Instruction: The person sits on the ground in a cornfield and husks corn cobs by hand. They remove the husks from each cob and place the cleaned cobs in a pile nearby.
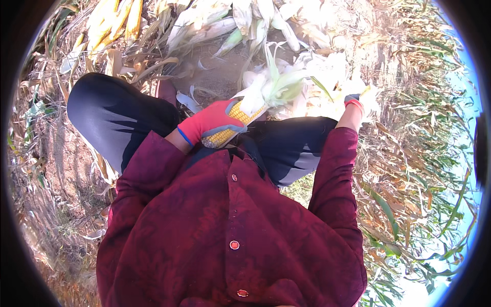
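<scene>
My left hand, in a red and grey work glove, grips an ear of corn above my lap. The ear lies tilted, its bare yellow kernels and blunt lower end towards me. Peeled-back pale husk still hangs from its far end. My right hand, gloved alike, is stretched out to the right beyond my knee. Strong glare and its own wrist hide its fingers, so whether it holds some husk cannot be told. Bright loose husks lie beside it.
Husked yellow ears lie at the far left. A pile of ears still in their husks lies ahead, past bare soil. My bent knees flank the work. Dry corn stalks and leaves cover the ground on the right.
</scene>
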Motion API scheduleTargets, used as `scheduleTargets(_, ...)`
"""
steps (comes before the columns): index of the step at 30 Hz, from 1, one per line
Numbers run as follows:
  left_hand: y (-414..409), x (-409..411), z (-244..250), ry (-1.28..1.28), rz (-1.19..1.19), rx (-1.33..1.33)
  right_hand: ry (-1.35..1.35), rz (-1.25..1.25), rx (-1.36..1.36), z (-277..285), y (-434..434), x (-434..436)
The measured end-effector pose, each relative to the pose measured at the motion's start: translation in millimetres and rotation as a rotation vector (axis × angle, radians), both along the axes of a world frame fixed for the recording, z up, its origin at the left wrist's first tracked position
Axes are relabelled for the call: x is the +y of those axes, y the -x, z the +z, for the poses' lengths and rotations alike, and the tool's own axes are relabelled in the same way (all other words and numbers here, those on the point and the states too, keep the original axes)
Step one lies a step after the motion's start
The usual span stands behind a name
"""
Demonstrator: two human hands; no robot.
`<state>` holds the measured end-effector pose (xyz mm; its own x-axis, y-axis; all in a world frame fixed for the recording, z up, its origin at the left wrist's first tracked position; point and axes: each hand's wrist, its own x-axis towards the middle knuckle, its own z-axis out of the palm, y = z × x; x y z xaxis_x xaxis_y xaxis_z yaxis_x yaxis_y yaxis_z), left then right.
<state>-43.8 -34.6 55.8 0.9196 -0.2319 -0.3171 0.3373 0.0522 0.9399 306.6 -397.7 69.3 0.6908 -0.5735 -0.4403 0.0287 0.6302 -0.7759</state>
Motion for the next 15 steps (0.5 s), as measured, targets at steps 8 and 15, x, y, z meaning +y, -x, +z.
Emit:
scheduleTargets(8, -19, 25, 19, 0.363, 0.372, 0.216, 0.192, 0.744, 0.125, -18, 75, 104)
scheduleTargets(15, -23, 24, -26, -0.063, 0.507, 0.102, 1.250, 1.430, -0.578, 0, 199, 218)
